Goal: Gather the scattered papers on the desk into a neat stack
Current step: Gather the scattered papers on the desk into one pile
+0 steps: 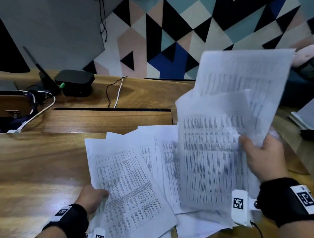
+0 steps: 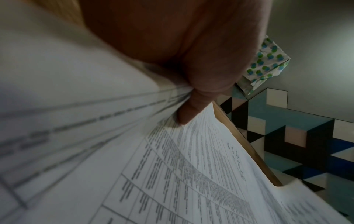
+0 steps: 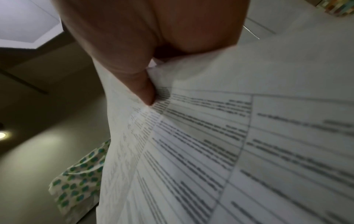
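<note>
Several white printed sheets point(image 1: 147, 175) lie fanned out on the wooden desk point(image 1: 25, 164) in the head view. My right hand point(image 1: 263, 156) grips a bunch of lifted sheets point(image 1: 229, 110) by their right edge, thumb on top; they stand tilted and blurred above the pile. In the right wrist view the right thumb point(image 3: 145, 91) presses on the held paper point(image 3: 229, 136). My left hand point(image 1: 92, 196) pinches the left edge of the flat pile, its thumb on the top sheet point(image 1: 127, 188). The left wrist view shows the left thumb point(image 2: 191, 109) on the sheets point(image 2: 191, 166).
A black box point(image 1: 74, 82) with cables point(image 1: 114, 92) sits at the back left of the desk. A slot point(image 1: 113, 109) runs across the desk, and an open cable well point(image 1: 10, 110) lies at far left. A pink plush toy point(image 1: 310, 50) sits at far right.
</note>
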`<state>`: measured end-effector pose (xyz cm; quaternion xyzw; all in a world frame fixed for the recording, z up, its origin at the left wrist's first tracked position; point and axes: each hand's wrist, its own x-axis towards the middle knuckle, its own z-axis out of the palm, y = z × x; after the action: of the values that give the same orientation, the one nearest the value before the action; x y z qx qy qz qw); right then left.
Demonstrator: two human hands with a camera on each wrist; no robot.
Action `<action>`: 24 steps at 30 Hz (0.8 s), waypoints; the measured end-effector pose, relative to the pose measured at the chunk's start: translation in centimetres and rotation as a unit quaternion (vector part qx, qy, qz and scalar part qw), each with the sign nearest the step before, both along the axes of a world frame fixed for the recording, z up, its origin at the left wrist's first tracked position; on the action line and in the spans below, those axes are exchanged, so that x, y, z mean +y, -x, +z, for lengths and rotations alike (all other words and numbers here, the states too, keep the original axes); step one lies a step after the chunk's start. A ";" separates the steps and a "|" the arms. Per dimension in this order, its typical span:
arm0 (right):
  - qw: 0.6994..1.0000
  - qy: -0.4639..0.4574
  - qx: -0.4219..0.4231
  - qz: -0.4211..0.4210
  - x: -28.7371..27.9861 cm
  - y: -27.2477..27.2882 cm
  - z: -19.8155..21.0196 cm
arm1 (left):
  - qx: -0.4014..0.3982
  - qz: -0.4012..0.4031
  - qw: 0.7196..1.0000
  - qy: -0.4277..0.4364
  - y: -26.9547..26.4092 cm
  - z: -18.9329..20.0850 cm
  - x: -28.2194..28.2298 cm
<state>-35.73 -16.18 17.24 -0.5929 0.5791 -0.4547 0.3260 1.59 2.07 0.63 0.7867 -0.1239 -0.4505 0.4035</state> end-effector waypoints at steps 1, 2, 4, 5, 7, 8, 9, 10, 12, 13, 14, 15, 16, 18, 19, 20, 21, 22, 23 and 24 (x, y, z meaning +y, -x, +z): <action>0.999 0.005 -0.032 -0.006 -0.4 0.2 0.4 | 0.001 -0.001 1.000 -0.001 0.0 0.0 0.0; 0.998 0.008 -0.070 -0.006 -0.7 0.2 1.0 | 0.000 -0.001 1.000 -0.002 0.0 0.1 0.0; 0.987 0.008 -0.159 0.007 -1.2 -0.2 1.9 | 0.001 -0.002 1.000 0.002 0.0 0.1 0.1; 0.979 0.000 -0.205 0.017 -1.4 -0.7 2.2 | 0.004 -0.004 1.000 0.003 0.1 0.2 0.1; 0.958 -0.051 -0.280 0.038 -1.9 -1.9 1.5 | 0.017 -0.004 1.000 0.006 0.0 0.2 0.1; 0.949 -0.089 -0.298 0.049 -2.0 -2.6 0.6 | 0.029 -0.004 1.000 0.009 -0.1 0.1 0.1; 0.942 -0.128 -0.304 0.061 -1.9 -3.5 -0.7 | 0.044 -0.005 0.999 0.009 -0.1 0.1 0.1; 0.936 -0.168 -0.301 0.071 -1.7 -4.5 -2.4 | 0.060 -0.005 0.998 0.009 -0.1 0.2 0.0; 0.930 -0.240 -0.270 0.072 -0.2 -6.6 -5.7 | 0.085 -0.005 0.996 0.005 -0.2 0.3 0.0; 0.928 -0.271 -0.247 0.070 0.9 -7.7 -7.1 | 0.097 -0.006 0.995 0.002 -0.4 0.4 0.1; 0.928 -0.292 -0.219 0.071 2.1 -8.6 -8.4 | 0.108 -0.007 0.994 0.000 -0.4 0.4 0.0; 0.931 -0.306 -0.185 0.072 3.3 -9.7 -9.3 | 0.121 -0.011 0.993 -0.002 -0.5 0.5 0.1; 0.935 -0.315 -0.143 0.071 4.4 -10.4 -10.3 | 0.134 -0.015 0.991 -0.004 -0.5 0.5 0.2; 0.936 -0.337 -0.056 0.087 6.0 -11.7 -12.2 | 0.161 -0.011 0.987 -0.006 -0.7 0.5 0.3; 0.930 -0.353 -0.019 0.100 6.4 -12.2 -13.3 | 0.165 -0.006 0.986 -0.003 -0.8 0.6 0.3; 0.919 -0.376 0.015 0.115 6.6 -12.6 -14.3 | 0.166 0.003 0.986 0.001 -0.9 0.6 0.3; 0.908 -0.398 0.046 0.126 6.6 -12.8 -15.1 | 0.172 0.010 0.985 0.009 -0.9 0.6 0.4; 0.897 -0.415 0.071 0.136 6.5 -13.0 -15.6 | 0.186 0.018 0.982 0.020 -1.0 0.7 0.4; 0.891 -0.421 0.088 0.147 6.3 -13.0 -15.7 | 0.202 0.026 0.979 0.033 -1.0 0.8 0.4; 0.888 -0.421 0.099 0.158 6.2 -13.0 -15.8 | 0.209 0.032 0.977 0.041 -1.1 0.9 0.5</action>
<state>-22.74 -10.00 1.47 -0.5259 0.6438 -0.0499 0.5537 2.69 2.54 1.57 0.6613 -0.0303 -0.5866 0.4665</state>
